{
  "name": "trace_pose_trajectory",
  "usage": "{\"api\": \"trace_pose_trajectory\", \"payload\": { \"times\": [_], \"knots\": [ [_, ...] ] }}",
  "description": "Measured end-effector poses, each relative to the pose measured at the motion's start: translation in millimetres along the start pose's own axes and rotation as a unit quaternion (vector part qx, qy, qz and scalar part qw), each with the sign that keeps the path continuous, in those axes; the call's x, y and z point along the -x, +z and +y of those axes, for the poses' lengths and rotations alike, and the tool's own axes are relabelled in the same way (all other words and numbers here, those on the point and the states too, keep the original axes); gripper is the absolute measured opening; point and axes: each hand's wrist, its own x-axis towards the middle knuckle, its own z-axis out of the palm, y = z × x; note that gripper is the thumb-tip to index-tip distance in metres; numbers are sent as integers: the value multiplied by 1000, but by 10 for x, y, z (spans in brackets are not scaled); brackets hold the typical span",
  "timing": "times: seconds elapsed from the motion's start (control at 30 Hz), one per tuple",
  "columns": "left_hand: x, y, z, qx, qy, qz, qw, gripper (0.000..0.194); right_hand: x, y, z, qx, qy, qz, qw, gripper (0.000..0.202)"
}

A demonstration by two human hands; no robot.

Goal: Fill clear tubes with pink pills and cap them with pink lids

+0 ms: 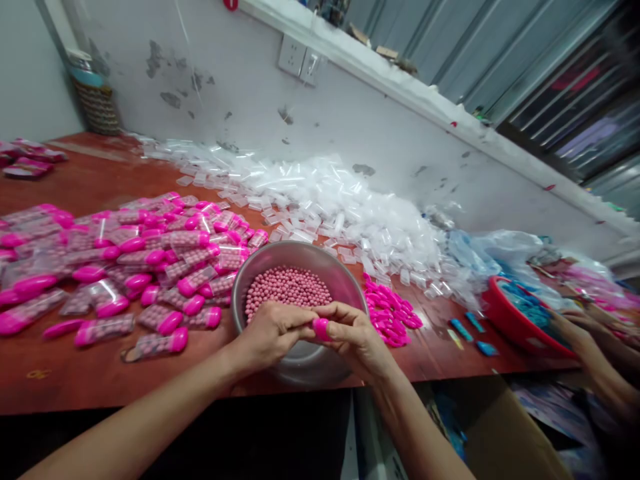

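Both my hands meet over the front of a metal bowl (300,369) that holds many small pink beads (287,288). A bright pink cap (321,329) is pinched in my right hand (353,333). The fingers of my left hand (273,333) are closed beside the cap, and what lies between them is mostly hidden. To the left of the bowl lies a heap of clear containers with pink caps (193,260), filled with beads. Loose pink caps (390,310) are piled just right of the bowl.
Clear empty containers (340,200) are heaped along the wall. At the right, another person's hands (580,333) reach to a red basin (505,327) of blue pieces. Small blue packets (461,329) lie before it. A jar (93,93) stands back left.
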Motion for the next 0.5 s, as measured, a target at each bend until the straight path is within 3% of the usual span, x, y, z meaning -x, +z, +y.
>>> {"api": "trace_pose_trajectory", "payload": {
  "times": [0.13, 0.2, 0.27, 0.3, 0.33, 0.37, 0.43, 0.5],
  "knots": [
    [-41, -13, 54, 46, -42, 25, 998, 23, -62, -75, -47, 51, -18, -15, 998, 31],
    [-79, -132, 81, 58, -65, 82, 993, 27, -161, -265, -145, 122, -59, -16, 991, 36],
    [-119, -366, 93, 25, -89, 176, 980, 31, -337, -590, -276, 266, -110, 40, 957, 38],
    [-134, -518, 87, -12, -108, 227, 968, 34, -455, -793, -341, 364, -128, 88, 918, 37],
    [-143, -682, 72, -60, -128, 274, 951, 37, -589, -1010, -399, 493, -134, 150, 846, 35],
    [-144, -845, 47, -121, -152, 317, 928, 39, -734, -1232, -446, 631, -116, 193, 742, 34],
    [-118, -1120, -26, -253, -178, 394, 865, 43, -1036, -1640, -498, 698, -89, 208, 679, 31],
    [-59, -1264, -111, -330, -210, 410, 824, 46, -1319, -1954, -500, 737, -64, 192, 645, 32]
  ]
}}
